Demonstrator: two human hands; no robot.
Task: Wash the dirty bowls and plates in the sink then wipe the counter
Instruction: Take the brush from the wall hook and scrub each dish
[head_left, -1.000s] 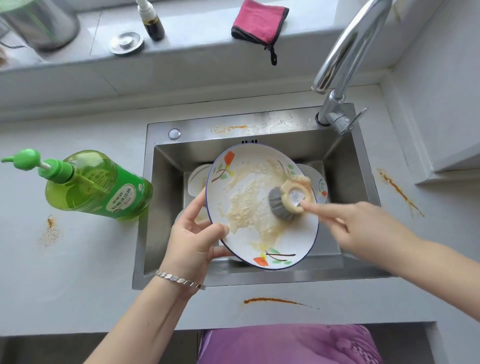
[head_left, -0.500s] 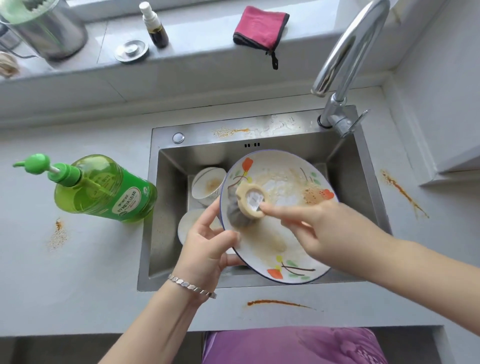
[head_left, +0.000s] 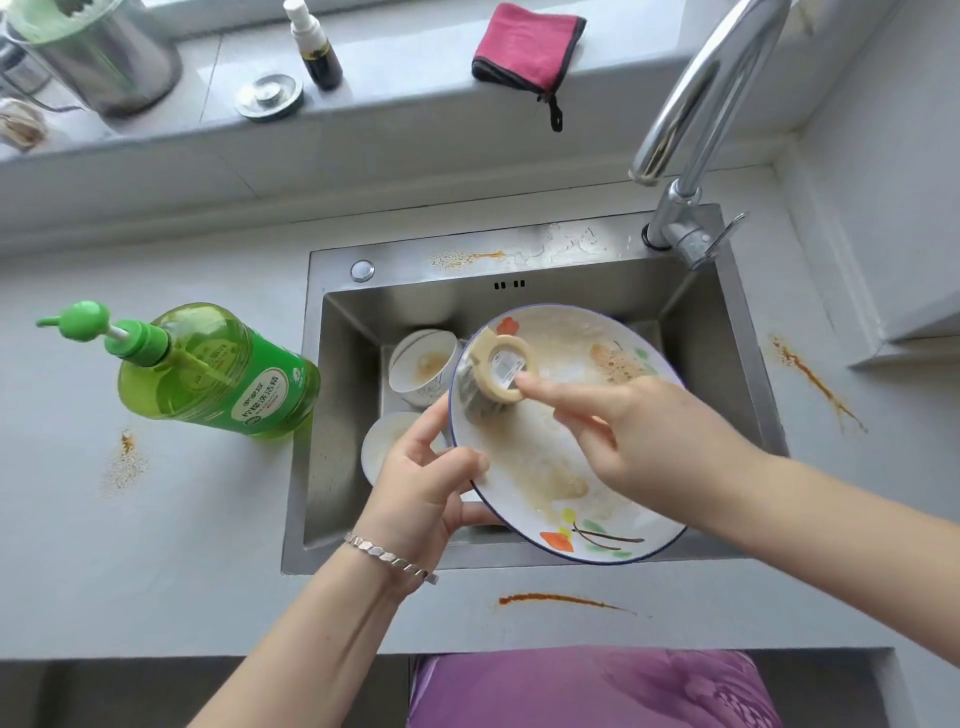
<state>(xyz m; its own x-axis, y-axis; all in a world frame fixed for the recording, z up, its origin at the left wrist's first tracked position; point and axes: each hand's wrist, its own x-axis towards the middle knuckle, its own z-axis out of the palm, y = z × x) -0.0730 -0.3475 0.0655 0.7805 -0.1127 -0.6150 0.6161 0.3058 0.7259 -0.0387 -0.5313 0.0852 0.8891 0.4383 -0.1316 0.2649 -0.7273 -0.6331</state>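
A white plate (head_left: 550, 467) with a blue rim and painted flowers is tilted over the steel sink (head_left: 353, 395), smeared with brown soapy residue. My left hand (head_left: 426, 478) grips its left edge, thumb on the face and fingers behind. My right hand (head_left: 639, 441) holds a round scrubber (head_left: 493, 376) with a beige ring top against the plate's upper left. Down in the sink lie a dirty bowl (head_left: 423, 366) and a second white dish (head_left: 384, 447), partly hidden by my left hand.
A green dish soap bottle (head_left: 218, 379) with a pump stands left of the sink. The faucet (head_left: 696, 130) arches over the back right. A pink cloth (head_left: 524, 44), small bottle (head_left: 317, 47) and drain plug (head_left: 269, 96) sit on the sill. Brown stains (head_left: 561, 600) mark the counter.
My right hand has swept the scrubber across the plate from its right side to its upper left. The plate has tilted and shifted slightly right in my left hand.
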